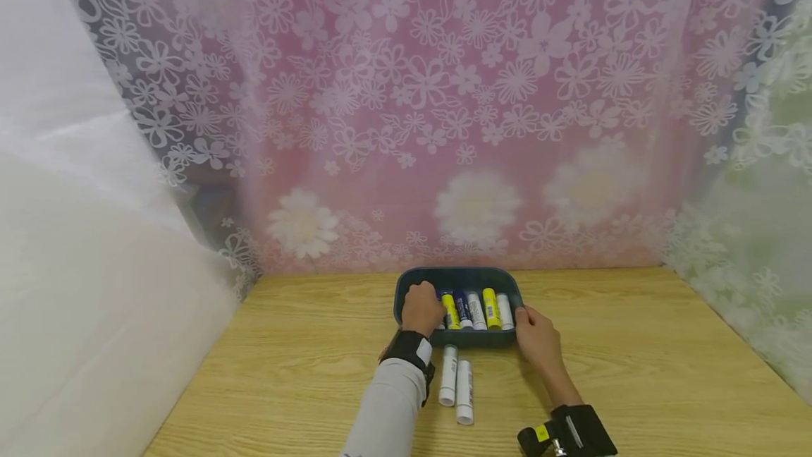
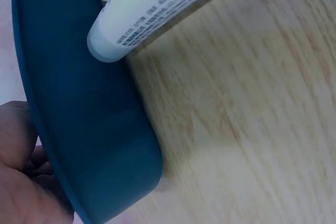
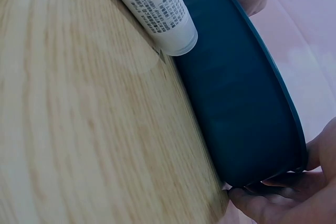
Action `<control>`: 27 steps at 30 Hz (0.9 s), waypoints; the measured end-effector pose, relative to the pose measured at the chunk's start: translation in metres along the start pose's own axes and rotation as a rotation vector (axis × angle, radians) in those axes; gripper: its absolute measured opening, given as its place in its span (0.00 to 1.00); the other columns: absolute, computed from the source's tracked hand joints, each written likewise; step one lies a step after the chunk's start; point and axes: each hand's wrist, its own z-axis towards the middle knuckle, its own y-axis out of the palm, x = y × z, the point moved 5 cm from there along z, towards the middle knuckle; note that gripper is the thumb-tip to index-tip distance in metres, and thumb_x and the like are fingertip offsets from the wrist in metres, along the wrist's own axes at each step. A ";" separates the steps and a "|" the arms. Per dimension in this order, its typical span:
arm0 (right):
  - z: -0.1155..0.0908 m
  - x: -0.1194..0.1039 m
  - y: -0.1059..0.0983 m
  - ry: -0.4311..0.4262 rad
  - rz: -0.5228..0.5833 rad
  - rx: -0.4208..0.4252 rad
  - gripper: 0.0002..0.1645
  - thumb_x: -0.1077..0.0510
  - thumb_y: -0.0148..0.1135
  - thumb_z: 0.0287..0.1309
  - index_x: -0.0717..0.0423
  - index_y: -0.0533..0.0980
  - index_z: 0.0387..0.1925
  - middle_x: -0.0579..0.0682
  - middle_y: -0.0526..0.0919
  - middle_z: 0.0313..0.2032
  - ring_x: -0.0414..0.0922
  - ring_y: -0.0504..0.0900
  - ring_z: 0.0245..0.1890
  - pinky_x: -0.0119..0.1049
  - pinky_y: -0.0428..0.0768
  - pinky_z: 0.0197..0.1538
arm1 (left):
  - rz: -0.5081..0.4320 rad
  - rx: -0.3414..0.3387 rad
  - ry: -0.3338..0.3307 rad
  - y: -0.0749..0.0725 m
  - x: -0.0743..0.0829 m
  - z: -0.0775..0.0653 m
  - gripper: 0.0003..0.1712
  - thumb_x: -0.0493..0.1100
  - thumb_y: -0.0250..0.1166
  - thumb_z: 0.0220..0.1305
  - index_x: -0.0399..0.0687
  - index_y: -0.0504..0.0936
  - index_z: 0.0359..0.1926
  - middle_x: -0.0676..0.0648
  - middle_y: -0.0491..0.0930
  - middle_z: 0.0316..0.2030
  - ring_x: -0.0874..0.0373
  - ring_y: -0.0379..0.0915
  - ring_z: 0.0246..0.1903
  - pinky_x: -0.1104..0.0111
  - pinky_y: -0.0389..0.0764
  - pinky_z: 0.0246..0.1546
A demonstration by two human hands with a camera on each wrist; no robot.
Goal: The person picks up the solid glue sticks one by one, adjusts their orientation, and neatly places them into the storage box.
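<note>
A dark teal plastic tray (image 1: 472,338) sits on the table, holding a row of what look like glue sticks, among them a yellow one (image 1: 491,309), a white one (image 1: 476,311) and a dark blue one (image 1: 464,309). My left hand (image 1: 423,309) reaches over the near rim into the tray's left end, fingers bent down inside. Whether it pinches a stick is hidden behind the hand and the tray wall (image 2: 100,114). With the thumb at the rim and fingers around the outside, my right hand (image 1: 539,338) grips the tray's right corner; the right wrist view shows the fingers (image 3: 257,203) at its wall.
Two white sticks, one left (image 1: 448,376) and one right (image 1: 465,392), lie side by side on the wooden table (image 1: 304,372) just before the tray. A flowered curtain (image 1: 380,161) hangs behind the table's far edge, with a white sheet (image 1: 95,266) on the left.
</note>
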 end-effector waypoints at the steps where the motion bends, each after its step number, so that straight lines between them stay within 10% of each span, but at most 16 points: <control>1: 0.000 0.000 0.000 0.000 -0.004 0.001 0.32 0.49 0.38 0.79 0.64 0.65 0.72 0.68 0.68 0.69 0.68 0.64 0.71 0.64 0.64 0.71 | 0.000 0.007 0.000 0.001 -0.001 0.000 0.23 0.31 0.70 0.56 0.46 0.65 0.15 0.51 0.59 0.16 0.56 0.59 0.16 0.65 0.60 0.17; 16: 0.002 0.002 0.002 0.002 -0.011 -0.009 0.32 0.49 0.37 0.79 0.64 0.64 0.73 0.68 0.67 0.70 0.68 0.63 0.72 0.64 0.63 0.71 | 0.028 0.080 0.011 0.008 -0.006 -0.001 0.15 0.41 0.79 0.53 0.33 0.85 0.32 0.39 0.82 0.26 0.44 0.82 0.28 0.56 0.82 0.26; 27: 0.000 0.000 0.001 0.006 -0.014 -0.003 0.33 0.48 0.37 0.79 0.64 0.64 0.73 0.68 0.67 0.70 0.68 0.63 0.72 0.64 0.63 0.72 | 0.057 0.040 -0.010 0.008 -0.005 -0.004 0.17 0.41 0.78 0.55 0.37 0.78 0.27 0.38 0.80 0.27 0.42 0.81 0.32 0.57 0.79 0.26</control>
